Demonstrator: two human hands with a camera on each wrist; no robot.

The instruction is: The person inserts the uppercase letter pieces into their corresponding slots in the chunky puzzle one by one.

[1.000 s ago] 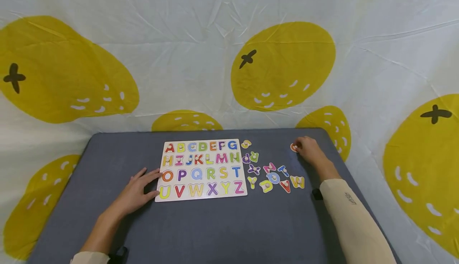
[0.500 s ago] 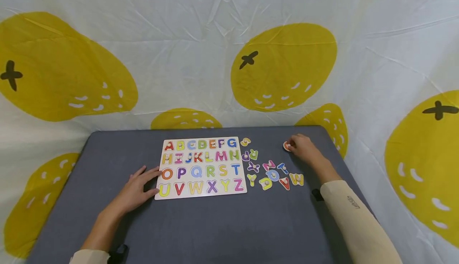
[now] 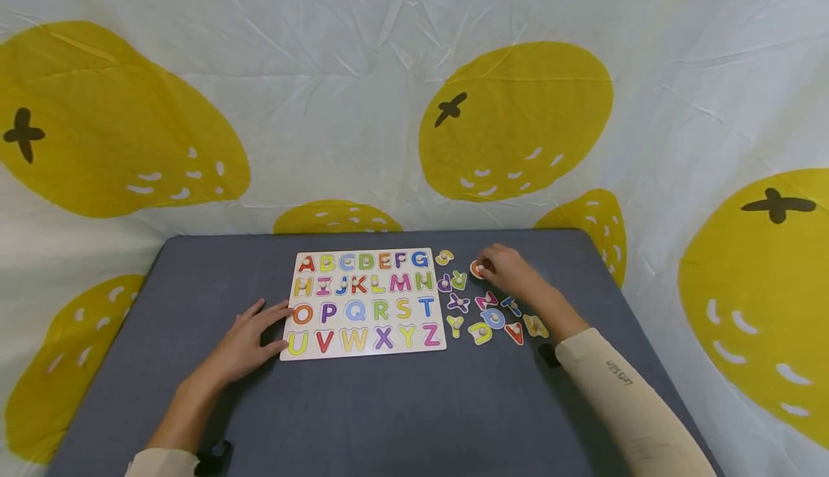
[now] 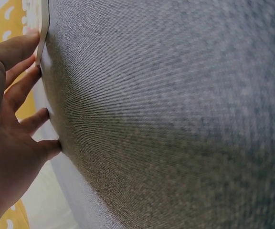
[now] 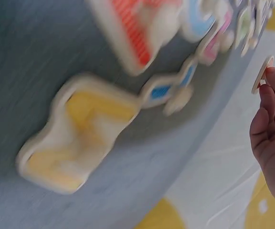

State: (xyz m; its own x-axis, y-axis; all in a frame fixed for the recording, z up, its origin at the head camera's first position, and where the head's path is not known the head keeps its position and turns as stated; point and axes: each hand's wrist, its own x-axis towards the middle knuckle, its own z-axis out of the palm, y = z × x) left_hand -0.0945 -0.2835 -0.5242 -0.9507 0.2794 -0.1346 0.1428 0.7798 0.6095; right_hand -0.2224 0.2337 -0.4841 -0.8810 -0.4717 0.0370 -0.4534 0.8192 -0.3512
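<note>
The alphabet puzzle board (image 3: 378, 281) lies flat on the table, with knobbed letters seated in its upper two rows and flat printed letters in the lower two. Spread fingers of my left hand (image 3: 242, 344) touch its left edge; the left wrist view shows the thumb and fingertips at the board's rim (image 4: 42, 36). My right hand (image 3: 509, 274) pinches a round orange letter O piece (image 3: 476, 269) by its knob, right of the board's top corner. The right wrist view shows that piece (image 5: 261, 76) edge-on between thumb and finger, raised off the table.
Several loose letter pieces lie right of the board, among them a yellow-orange W (image 3: 535, 326), a red V (image 3: 514, 333), a blue Q (image 3: 493, 319) and a yellow S (image 3: 444, 257). A white curtain with yellow fruit (image 3: 514, 121) hangs behind the grey table (image 3: 388, 419).
My right hand has moved left toward the board, carrying the orange letter O piece from the table's far right. The left hand has stayed at the board's edge.
</note>
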